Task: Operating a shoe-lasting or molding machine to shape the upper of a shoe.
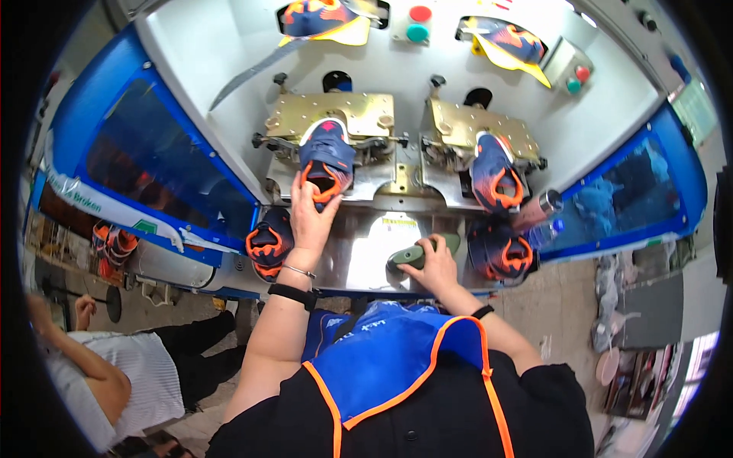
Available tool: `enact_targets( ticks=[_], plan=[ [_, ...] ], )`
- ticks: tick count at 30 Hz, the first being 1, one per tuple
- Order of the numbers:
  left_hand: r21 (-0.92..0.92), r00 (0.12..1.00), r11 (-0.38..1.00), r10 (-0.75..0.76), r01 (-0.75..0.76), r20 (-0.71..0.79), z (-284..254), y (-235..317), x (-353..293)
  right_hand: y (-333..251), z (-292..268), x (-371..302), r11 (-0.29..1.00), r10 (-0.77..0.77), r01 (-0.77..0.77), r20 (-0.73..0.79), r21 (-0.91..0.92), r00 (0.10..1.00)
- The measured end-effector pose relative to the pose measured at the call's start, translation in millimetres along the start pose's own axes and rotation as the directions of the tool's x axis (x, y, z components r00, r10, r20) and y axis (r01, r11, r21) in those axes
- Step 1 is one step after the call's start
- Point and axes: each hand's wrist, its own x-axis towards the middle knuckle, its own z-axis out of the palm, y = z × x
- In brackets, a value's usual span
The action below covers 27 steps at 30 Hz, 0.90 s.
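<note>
My left hand [311,217] grips the heel end of a navy shoe with orange lining [327,156], fingers at its collar. The toe of this shoe points away from me, against the left brass-coloured plate [370,111] of the machine. On the steel ledge [351,263] my right hand [435,267] is closed around an olive-green shoe last [408,256], which lies on its side. A similar navy and orange shoe [495,172] sits at the right brass-coloured plate [477,122], with neither hand on it.
More navy and orange shoes stand at the ledge's left end [269,244] and right end [504,252]. A bottle with a blue cap [546,231] is beside the right ones. Shoes with yellow pieces [324,21] are up in the machine, near red and green buttons [418,23]. Another person [130,374] is at left.
</note>
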Motion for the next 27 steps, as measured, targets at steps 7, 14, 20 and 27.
enact_targets(
  ticks=[7,14,20,27],
  plan=[
    [-0.016,0.996,0.997,0.079,-0.079,-0.032,6.9,-14.6,-1.0,-14.8,23.0,-2.7,0.927,-0.300,0.272,0.073,0.256,0.951],
    [-0.047,0.996,0.996,0.079,-0.080,-0.034,1.1,-13.8,-1.7,-0.7,50.8,-28.6,0.948,-0.172,0.135,0.108,0.287,0.979],
    [-0.042,0.999,0.998,-0.042,0.042,0.014,-25.4,19.9,18.0,39.5,52.7,-51.4,0.955,-0.246,0.276,0.237,-0.105,0.940],
    [-0.205,0.998,0.978,0.039,-0.027,0.051,-6.3,31.1,-73.6,31.8,34.3,-49.0,0.950,-0.250,0.292,0.286,-0.111,0.925]
  ],
)
